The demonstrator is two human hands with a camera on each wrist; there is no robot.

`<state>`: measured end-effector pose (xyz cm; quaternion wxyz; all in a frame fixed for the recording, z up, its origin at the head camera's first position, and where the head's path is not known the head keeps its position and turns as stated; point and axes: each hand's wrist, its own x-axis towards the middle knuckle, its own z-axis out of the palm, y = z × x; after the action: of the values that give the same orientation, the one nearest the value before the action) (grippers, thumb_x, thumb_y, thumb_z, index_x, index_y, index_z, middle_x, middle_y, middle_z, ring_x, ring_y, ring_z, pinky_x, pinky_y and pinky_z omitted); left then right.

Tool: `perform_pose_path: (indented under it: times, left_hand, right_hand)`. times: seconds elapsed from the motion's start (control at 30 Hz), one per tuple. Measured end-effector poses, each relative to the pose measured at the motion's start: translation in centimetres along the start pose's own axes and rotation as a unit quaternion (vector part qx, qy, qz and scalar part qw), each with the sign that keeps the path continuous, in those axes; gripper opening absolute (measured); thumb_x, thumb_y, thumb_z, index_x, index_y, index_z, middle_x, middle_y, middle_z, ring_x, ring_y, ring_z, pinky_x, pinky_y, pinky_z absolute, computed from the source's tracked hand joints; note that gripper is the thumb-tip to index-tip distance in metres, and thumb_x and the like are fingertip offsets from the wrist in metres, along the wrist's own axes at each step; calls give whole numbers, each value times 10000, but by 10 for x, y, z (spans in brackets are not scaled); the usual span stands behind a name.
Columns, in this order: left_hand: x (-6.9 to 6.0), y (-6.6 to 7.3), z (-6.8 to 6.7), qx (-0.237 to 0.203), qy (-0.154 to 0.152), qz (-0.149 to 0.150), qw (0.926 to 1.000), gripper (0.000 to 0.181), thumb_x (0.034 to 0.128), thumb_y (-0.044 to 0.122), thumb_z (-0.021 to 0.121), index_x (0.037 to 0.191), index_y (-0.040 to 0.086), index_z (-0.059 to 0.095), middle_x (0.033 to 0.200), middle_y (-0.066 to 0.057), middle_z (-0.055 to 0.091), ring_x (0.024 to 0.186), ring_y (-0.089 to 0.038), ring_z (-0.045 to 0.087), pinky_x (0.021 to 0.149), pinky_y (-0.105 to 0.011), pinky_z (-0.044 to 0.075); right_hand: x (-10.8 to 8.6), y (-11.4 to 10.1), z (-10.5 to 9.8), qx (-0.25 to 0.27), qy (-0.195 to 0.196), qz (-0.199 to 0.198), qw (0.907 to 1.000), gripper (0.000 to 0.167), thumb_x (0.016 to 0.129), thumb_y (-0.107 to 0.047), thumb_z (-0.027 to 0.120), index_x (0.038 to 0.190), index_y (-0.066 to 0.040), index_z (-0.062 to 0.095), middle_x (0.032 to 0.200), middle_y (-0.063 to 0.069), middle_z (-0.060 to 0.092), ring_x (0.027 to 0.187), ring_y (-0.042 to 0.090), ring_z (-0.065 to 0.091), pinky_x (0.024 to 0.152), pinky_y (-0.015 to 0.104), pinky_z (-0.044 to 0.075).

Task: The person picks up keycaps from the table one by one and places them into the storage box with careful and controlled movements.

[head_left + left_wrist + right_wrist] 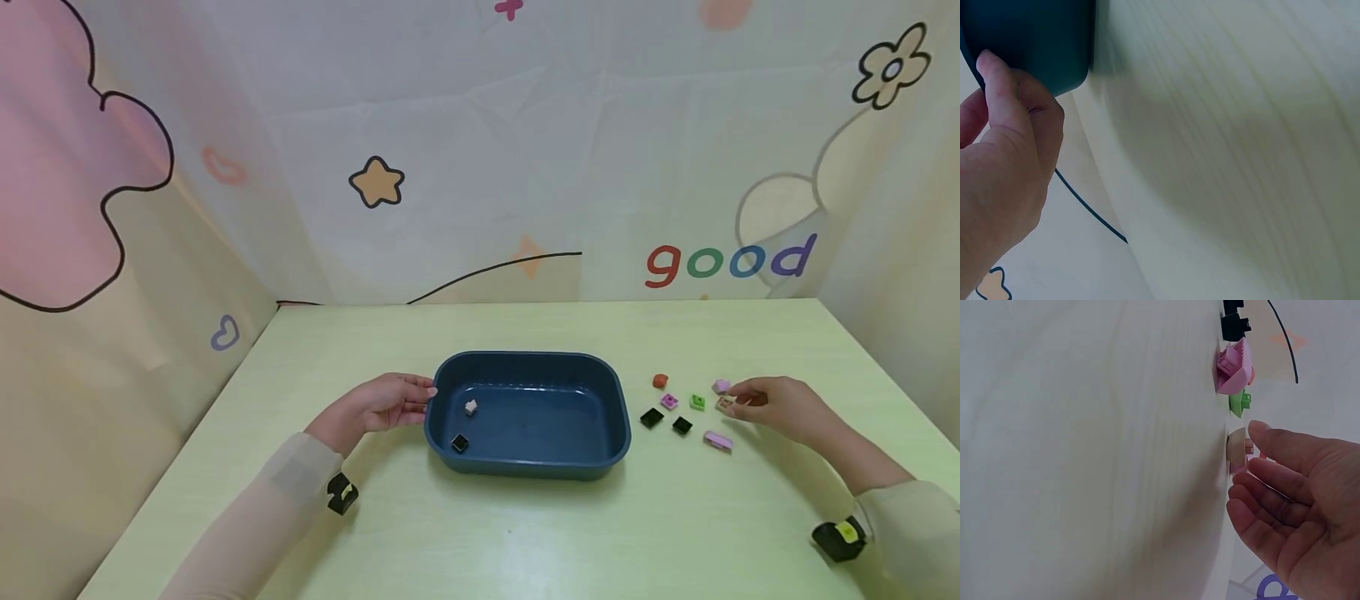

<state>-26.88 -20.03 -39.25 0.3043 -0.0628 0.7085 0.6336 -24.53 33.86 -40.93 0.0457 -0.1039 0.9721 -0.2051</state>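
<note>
My left hand [390,404] grips the left rim of a dark blue plastic basin [528,471], thumb at the rim and fingers against the outer wall in the left wrist view. Inside the basin lie a small white piece [471,407] and a black square keycap [460,443]. To the right, my right hand [783,408] reaches over a small tan keycap [724,403]. Thumb and fingers stand apart beside this tan piece in the right wrist view; no firm hold shows. A lilac piece [721,387] lies just behind it, partly covered by the fingers in the right wrist view.
Between basin and right hand lie several small pieces: orange [660,381], magenta [669,402], green [697,402], two black keycaps [652,417] and a long pink keycap [717,441]. A printed cloth [480,208] hangs behind the pale table [510,542].
</note>
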Motion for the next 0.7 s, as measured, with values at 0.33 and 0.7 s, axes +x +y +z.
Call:
perform_pose_path:
  times: [0.33,0.7]
  left_hand:
    - [1,1,0,-63,-85,36,9999,317,1066,73,498,1363,-37,501,835,32,700,725,-66,682,698,-165,611]
    - [-3,0,1,-66,-72,26,9999,360,1071,73,483,1407,-54,470,843,29,700,730,-67,683,696,-164,611]
  right_hand:
    - [3,-1,1,1,-58,85,9999,416,953,-189,713,1179,155,647,940,201,693,812,221,559,669,288,468]
    - [5,-1,2,12,-38,39,10000,386,936,-166,720,1153,149,663,926,185,696,798,198,534,633,240,428]
